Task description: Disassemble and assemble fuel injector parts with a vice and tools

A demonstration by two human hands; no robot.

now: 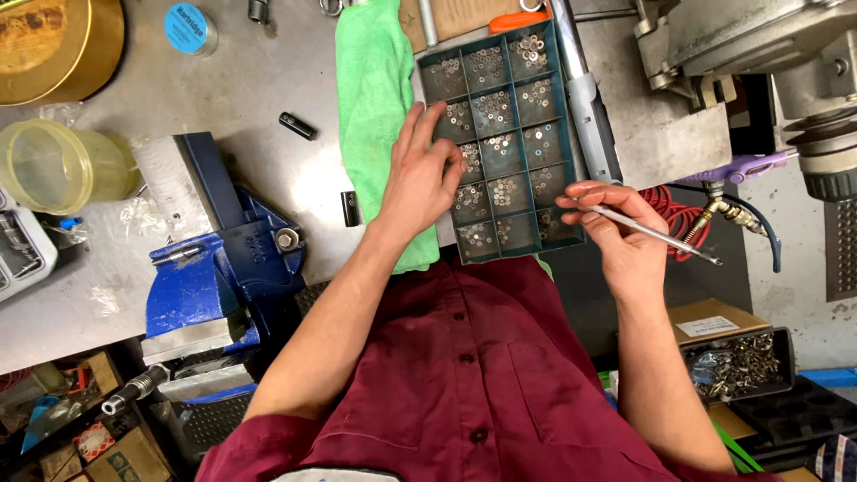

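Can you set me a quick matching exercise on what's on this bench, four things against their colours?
Things:
1. bench vise
2. cloth under the left hand
3. compartment tray of small metal parts
4. coiled hose beyond the right hand, which holds a thin metal rod

Colours:
A. red
B. teal
C. blue
D. green

Pairs: 1-C, 2-D, 3-B, 4-A
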